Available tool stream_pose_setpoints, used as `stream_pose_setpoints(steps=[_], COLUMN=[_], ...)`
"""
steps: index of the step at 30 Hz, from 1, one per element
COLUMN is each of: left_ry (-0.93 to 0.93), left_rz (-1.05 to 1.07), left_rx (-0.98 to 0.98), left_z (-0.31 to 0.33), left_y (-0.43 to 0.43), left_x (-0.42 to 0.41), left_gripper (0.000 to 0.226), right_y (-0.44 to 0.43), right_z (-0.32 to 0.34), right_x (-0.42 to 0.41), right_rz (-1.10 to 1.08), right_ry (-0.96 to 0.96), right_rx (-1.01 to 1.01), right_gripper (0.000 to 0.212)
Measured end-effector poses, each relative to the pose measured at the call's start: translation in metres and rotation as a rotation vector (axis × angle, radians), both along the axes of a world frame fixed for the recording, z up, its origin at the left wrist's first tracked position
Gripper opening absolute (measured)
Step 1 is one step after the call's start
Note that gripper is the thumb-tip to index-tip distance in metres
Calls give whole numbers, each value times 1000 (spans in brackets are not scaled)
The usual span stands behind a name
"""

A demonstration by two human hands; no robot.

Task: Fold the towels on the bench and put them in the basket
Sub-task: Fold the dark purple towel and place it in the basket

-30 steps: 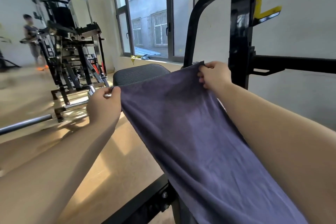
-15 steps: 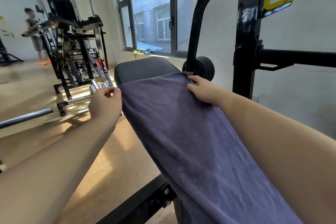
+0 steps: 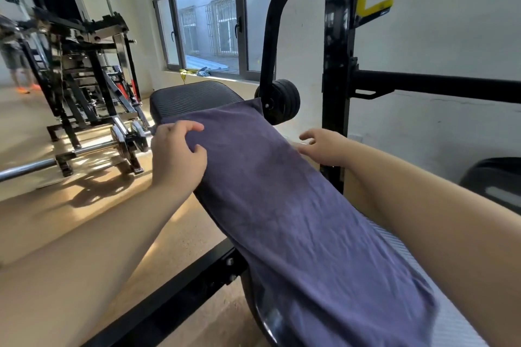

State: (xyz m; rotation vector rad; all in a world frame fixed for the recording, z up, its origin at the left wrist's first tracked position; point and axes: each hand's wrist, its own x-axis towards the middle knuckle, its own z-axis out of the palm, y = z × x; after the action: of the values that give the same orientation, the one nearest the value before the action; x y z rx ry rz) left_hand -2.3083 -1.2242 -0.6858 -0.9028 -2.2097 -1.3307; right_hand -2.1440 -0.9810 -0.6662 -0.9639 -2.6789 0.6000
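A purple towel lies spread lengthwise along the black padded bench, its far edge short of the bench's end. My left hand sits at the towel's left far corner, fingers loosely curled over the cloth without pinching it. My right hand hovers at the towel's right edge with fingers spread, holding nothing. No basket is in view.
A black rack upright and its crossbar stand close on the right, with a roller pad beside the bench. A barbell on a stand lies on the floor to the left. A person's legs show far left.
Both hands have let go of the towel's far corners; the towel has dropped flat onto the bench. My right hand moved off to the towel's right side.
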Motion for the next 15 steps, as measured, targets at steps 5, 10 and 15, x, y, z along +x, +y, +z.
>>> stream_pose_setpoints(steps=[5,10,15], left_ry=[50,67,60], left_rz=[-197,-377,-584], left_rx=[-127,-290,-417], left_z=[-11,-27,-55], left_y=[12,25,27], left_x=[58,118,177], left_gripper=[32,26,26], right_y=[-8,-19,-33], right_z=[-5,-16,-51], right_x=[68,138,199], right_rz=[-54,-117,-180], right_ry=[-52,-89,-153], right_rx=[23,30,-21], right_gripper=[49,46,47])
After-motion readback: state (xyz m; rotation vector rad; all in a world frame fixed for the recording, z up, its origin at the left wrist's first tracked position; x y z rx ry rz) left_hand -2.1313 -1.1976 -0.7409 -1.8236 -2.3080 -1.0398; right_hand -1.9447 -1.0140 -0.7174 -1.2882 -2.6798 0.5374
